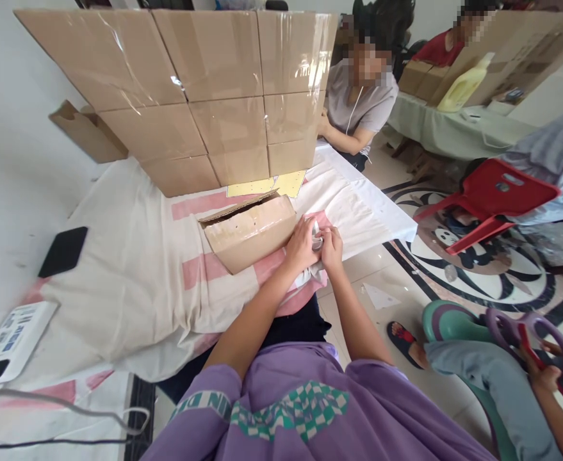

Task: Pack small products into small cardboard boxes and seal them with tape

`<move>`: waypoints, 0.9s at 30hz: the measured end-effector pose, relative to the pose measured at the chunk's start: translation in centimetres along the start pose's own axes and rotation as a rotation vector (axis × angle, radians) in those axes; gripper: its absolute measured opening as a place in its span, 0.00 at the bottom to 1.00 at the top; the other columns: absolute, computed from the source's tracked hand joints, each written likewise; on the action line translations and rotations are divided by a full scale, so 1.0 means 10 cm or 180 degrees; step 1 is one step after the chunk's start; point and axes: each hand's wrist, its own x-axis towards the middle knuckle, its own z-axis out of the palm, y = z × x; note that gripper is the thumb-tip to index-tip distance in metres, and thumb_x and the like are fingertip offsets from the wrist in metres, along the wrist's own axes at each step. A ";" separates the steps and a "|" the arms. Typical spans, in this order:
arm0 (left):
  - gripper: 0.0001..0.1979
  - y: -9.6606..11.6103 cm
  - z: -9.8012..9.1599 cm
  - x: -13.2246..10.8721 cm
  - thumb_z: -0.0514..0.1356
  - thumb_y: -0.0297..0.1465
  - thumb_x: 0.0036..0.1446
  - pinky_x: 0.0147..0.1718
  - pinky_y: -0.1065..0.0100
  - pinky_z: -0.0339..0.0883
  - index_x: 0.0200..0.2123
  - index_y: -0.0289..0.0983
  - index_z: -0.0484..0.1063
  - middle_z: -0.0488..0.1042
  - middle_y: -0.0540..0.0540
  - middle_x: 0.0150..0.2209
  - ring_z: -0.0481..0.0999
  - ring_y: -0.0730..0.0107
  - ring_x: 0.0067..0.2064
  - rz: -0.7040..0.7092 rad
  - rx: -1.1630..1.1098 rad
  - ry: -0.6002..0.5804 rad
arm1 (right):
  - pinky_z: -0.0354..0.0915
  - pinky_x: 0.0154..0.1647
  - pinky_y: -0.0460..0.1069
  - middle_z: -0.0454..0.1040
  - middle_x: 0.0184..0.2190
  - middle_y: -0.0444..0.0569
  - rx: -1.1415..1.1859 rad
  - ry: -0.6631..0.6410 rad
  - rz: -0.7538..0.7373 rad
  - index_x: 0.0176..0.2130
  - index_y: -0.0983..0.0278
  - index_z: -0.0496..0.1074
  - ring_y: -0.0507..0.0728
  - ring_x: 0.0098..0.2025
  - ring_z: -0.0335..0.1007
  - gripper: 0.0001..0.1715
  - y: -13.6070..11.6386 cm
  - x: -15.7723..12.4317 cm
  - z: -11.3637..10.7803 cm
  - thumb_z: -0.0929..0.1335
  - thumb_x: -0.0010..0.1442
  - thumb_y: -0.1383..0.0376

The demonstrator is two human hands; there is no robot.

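My left hand and my right hand are close together at the near right edge of the cloth-covered table. Between their bent fingers is a small shiny, whitish object, too small to make out. Fingers of both hands press on it. Just left of my left hand lies a cardboard box, tilted in view, with a flap raised along its far side and a dark gap under it. Yellow sheets with small marks lie behind the box.
Stacked cardboard boxes form a wall at the table's back. A dark phone and a white device lie left. One person sits behind the boxes, another farther right. A red chair and someone's legs are right.
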 end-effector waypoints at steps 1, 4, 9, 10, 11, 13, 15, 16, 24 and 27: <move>0.43 0.01 0.00 0.00 0.64 0.31 0.58 0.71 0.42 0.53 0.73 0.34 0.48 0.57 0.30 0.71 0.48 0.44 0.76 -0.0016 -0.0025 0.0013 | 0.67 0.58 0.55 0.76 0.45 0.55 -0.0011 -0.0038 0.0001 0.31 0.61 0.74 0.59 0.51 0.73 0.32 0.00 0.01 0.00 0.55 0.71 0.46; 0.43 0.02 0.00 0.00 0.64 0.33 0.59 0.72 0.43 0.52 0.73 0.35 0.48 0.57 0.32 0.72 0.46 0.45 0.77 -0.0041 -0.0093 0.0035 | 0.67 0.59 0.56 0.77 0.46 0.56 -0.0008 -0.0140 0.0139 0.30 0.61 0.74 0.60 0.52 0.73 0.34 -0.02 0.05 0.00 0.54 0.70 0.45; 0.44 -0.02 0.00 -0.01 0.65 0.33 0.59 0.73 0.45 0.50 0.72 0.36 0.47 0.55 0.32 0.72 0.48 0.46 0.76 -0.0027 -0.0308 0.0104 | 0.70 0.53 0.58 0.80 0.40 0.54 0.0060 -0.0482 0.0774 0.28 0.60 0.75 0.64 0.48 0.73 0.33 -0.04 0.20 -0.07 0.58 0.67 0.43; 0.45 -0.03 0.00 -0.02 0.66 0.33 0.58 0.73 0.46 0.50 0.72 0.36 0.46 0.54 0.32 0.73 0.48 0.47 0.76 -0.0008 -0.0394 0.0144 | 0.70 0.50 0.58 0.81 0.39 0.54 0.0103 -0.0581 0.0957 0.28 0.60 0.77 0.64 0.47 0.74 0.32 -0.03 0.23 -0.09 0.60 0.65 0.42; 0.45 -0.05 0.01 -0.02 0.66 0.32 0.58 0.73 0.47 0.51 0.73 0.36 0.45 0.52 0.32 0.73 0.48 0.49 0.76 0.0010 -0.0478 0.0172 | 0.71 0.47 0.57 0.81 0.40 0.54 0.0145 -0.0660 0.1139 0.29 0.61 0.78 0.64 0.45 0.74 0.31 -0.03 0.26 -0.12 0.61 0.64 0.42; 0.47 -0.08 0.01 -0.04 0.66 0.30 0.57 0.73 0.47 0.51 0.73 0.38 0.43 0.48 0.31 0.75 0.46 0.50 0.77 0.0019 -0.0611 0.0184 | 0.70 0.43 0.57 0.81 0.42 0.55 0.0206 -0.0806 0.1388 0.30 0.61 0.79 0.64 0.42 0.75 0.32 -0.01 0.33 -0.16 0.61 0.63 0.41; 0.48 -0.10 0.02 -0.04 0.66 0.30 0.57 0.73 0.46 0.51 0.73 0.40 0.42 0.46 0.33 0.75 0.43 0.49 0.77 0.0009 -0.0673 0.0164 | 0.70 0.42 0.56 0.81 0.42 0.55 0.0232 -0.0989 0.1453 0.30 0.61 0.80 0.64 0.43 0.75 0.34 0.01 0.39 -0.18 0.60 0.63 0.40; 0.49 -0.11 0.03 -0.04 0.66 0.29 0.56 0.73 0.45 0.51 0.73 0.41 0.41 0.45 0.33 0.75 0.43 0.49 0.77 0.0012 -0.0685 0.0163 | 0.70 0.41 0.56 0.82 0.41 0.55 0.0249 -0.1078 0.1477 0.31 0.61 0.80 0.64 0.43 0.75 0.34 0.01 0.42 -0.18 0.60 0.63 0.40; 0.44 -0.08 0.03 -0.03 0.70 0.27 0.51 0.72 0.45 0.52 0.69 0.36 0.56 0.41 0.33 0.76 0.42 0.41 0.77 -0.0251 -0.0254 -0.0119 | 0.65 0.44 0.55 0.82 0.39 0.49 0.0610 -0.1137 0.1931 0.32 0.58 0.81 0.63 0.44 0.73 0.31 -0.09 0.41 -0.14 0.63 0.59 0.39; 0.45 -0.04 0.00 -0.03 0.70 0.28 0.52 0.72 0.48 0.54 0.70 0.37 0.54 0.39 0.34 0.77 0.44 0.44 0.77 -0.0387 -0.0191 -0.0171 | 0.64 0.46 0.54 0.82 0.41 0.48 0.0501 -0.0978 0.2060 0.27 0.58 0.80 0.62 0.45 0.71 0.31 -0.13 0.39 -0.14 0.63 0.58 0.38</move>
